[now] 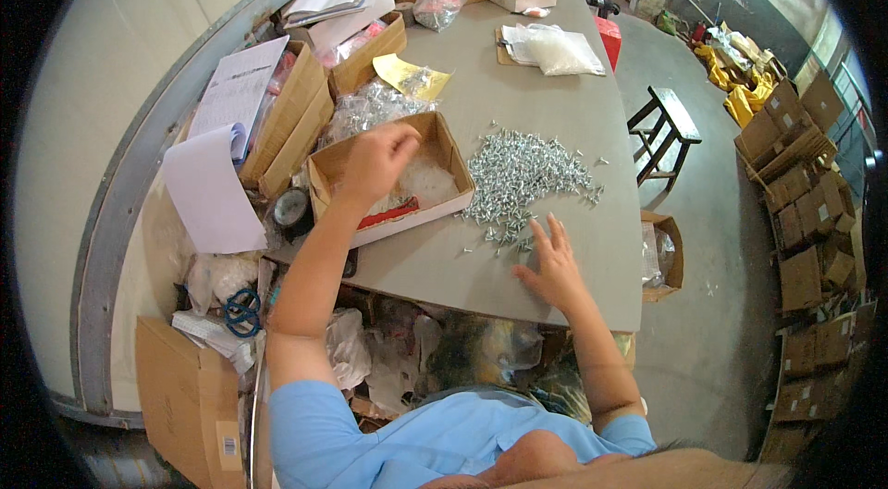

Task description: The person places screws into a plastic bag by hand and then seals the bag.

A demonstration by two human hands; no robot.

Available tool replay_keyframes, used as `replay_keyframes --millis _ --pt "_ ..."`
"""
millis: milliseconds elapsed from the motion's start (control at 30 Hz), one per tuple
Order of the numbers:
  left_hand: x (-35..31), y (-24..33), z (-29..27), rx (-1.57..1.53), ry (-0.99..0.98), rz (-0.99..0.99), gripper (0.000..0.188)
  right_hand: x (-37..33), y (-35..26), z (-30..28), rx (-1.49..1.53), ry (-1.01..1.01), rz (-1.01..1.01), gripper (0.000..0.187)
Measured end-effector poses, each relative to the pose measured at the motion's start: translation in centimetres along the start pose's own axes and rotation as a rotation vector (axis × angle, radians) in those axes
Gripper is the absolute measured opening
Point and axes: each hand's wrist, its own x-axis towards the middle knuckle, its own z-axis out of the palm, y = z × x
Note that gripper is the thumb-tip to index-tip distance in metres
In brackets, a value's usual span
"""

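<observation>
The work in hand looks like sorting or counting small metal screws off a heap and dropping them into a box; this moment seems to be the drop-off, with the other hand readying the next batch.

Nearest, the right hand (553, 262) lies flat on the grey surface (546, 110), fingers spread wide and holding nothing. Its fingertips touch the near edge of the pile of screws (527, 176), where a few loose ones trail off toward the person. The bulk of the pile lies just beyond that hand.

Left of the pile, touching distance from it, sits the open cardboard box (442, 139). The left hand (377, 161) hangs over the box, fingers curled narrowly together as if pinching something small; whether it holds any screws I cannot tell. Inside the box, under that hand, there is clear plastic and a red strip along the near wall.

As a judgement, the next move calls for the right hand to rake a few screws out of the pile's near edge without scattering the rest, and for the left hand to come back across from the box.

Beyond and left of the pile lie small clear bags (370, 108) of hardware and a yellow sheet (407, 74). Farther from the pile, up the surface, rests a larger plastic bag (560, 49), with more cartons behind it.
</observation>
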Motion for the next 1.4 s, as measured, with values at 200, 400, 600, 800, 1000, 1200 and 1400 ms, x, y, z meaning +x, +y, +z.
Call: replay_keyframes --millis 200,400,600,800,1000,1200,1400 --pt "0.4 -3.5 3.3 0.394 -0.953 0.084 0.034 3.1 -1.8 2.3 -0.242 -0.308 -0.092 0.087" --pt "-0.5 -9.0 4.6 0.486 -0.855 0.165 0.033 -0.4 -1.6 2.2 -0.230 -0.264 -0.187 0.079" --pt "-0.6 -9.0 5.1 0.461 -0.706 0.014 0.026 -2.8 -1.4 0.2 -0.029 -0.123 -0.170 0.080" --pt "0.0 -8.0 4.1 0.509 -0.579 0.041 0.018 -3.1 0.1 0.5 0.218 0.084 -0.065 0.078" --pt "-0.6 -5.6 2.1 0.187 -0.316 -0.103 0.022 -2.0 -0.3 0.4 0.157 0.010 -0.097 0.058" --pt "-1.3 -3.6 0.1 0.122 -0.207 -0.169 0.022 -3.3 -0.3 -0.9 0.286 -0.146 -0.060 0.050" --pt "-5.3 1.1 0.3 -0.245 -0.102 -0.312 0.017 -4.0 0.5 -2.3 0.400 -0.100 0.049 0.052"
